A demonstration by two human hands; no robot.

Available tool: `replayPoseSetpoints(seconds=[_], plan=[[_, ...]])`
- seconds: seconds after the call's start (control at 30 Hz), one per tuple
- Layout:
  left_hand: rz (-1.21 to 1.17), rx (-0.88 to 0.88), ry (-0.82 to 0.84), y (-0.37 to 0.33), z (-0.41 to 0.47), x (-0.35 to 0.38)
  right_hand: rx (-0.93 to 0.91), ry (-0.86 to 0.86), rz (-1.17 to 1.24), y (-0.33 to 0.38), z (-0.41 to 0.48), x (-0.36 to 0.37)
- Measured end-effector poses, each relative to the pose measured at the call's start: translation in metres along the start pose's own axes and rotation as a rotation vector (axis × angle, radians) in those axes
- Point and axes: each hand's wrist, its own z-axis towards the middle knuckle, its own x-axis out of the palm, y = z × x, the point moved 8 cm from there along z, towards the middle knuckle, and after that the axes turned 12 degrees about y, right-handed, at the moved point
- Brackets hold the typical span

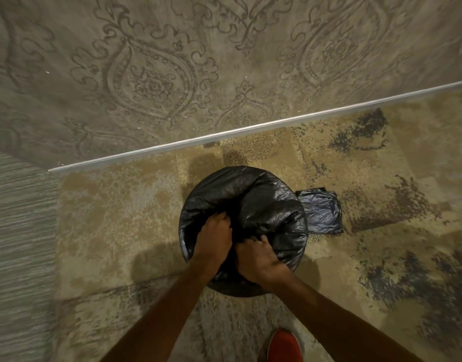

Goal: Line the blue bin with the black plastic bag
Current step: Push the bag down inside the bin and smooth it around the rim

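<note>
A black plastic bag point(261, 202) is draped over the round top of the bin, covering it so fully that no blue shows. The bag puffs up around the rim and dips in the middle. My left hand point(214, 239) presses into the bag's hollow at the near left, fingers curled into the plastic. My right hand point(258, 259) sits beside it at the near right, fingers also dug into the folds. Both fingertips are partly hidden in the black plastic.
A folded dark plastic bag point(321, 212) lies on the patterned carpet point(120, 218) just right of the bin. A wall with ornate wallpaper point(151, 84) and a white baseboard point(250, 130) runs behind. A red shoe point(284, 346) stands near the bottom edge.
</note>
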Motion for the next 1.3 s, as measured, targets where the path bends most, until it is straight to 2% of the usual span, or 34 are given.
replayPoseSetpoints(seconds=[0.1,0.23,0.3,0.47,0.57,0.63,0.7,0.8,0.97,1.03,1.13,1.23,1.3], plan=[[0.06,-0.032,-0.093,-0.004,-0.026,0.001,-0.017,-0.152,0.062,0.002,-0.005,-0.019],[0.098,-0.115,0.035,0.003,-0.04,0.032,0.001,0.009,0.041,-0.007,0.009,-0.012],[0.054,-0.085,0.012,0.003,-0.044,0.034,0.01,0.018,0.067,-0.011,0.012,-0.011],[-0.13,0.092,-0.11,-0.007,-0.07,0.018,0.041,-0.129,0.343,-0.013,-0.019,-0.017],[-0.176,0.108,-0.257,-0.004,-0.096,0.007,0.11,-0.326,0.541,-0.022,-0.053,-0.021],[-0.175,0.092,-0.313,-0.001,-0.105,0.006,0.084,-0.462,0.46,-0.019,-0.065,-0.028],[-0.084,0.075,-0.248,0.001,-0.097,0.011,0.049,-0.491,0.265,-0.016,-0.059,-0.036],[0.021,-0.019,-0.071,0.015,-0.072,0.022,0.097,-0.388,0.089,-0.026,-0.027,-0.043],[0.085,-0.063,0.051,0.024,-0.05,0.028,0.193,-0.218,-0.068,-0.041,0.005,-0.047],[0.072,-0.016,-0.008,0.018,-0.056,0.021,0.162,-0.266,0.021,-0.035,-0.006,-0.052],[-0.084,0.05,-0.286,0.012,-0.088,0.0,0.088,-0.518,0.228,-0.026,-0.055,-0.054],[-0.352,-0.12,-0.487,0.035,-0.122,-0.003,0.142,-0.732,0.566,-0.038,-0.11,-0.03],[-0.613,-0.263,-0.531,0.052,-0.14,0.009,0.332,-0.786,0.815,-0.054,-0.135,0.002]])
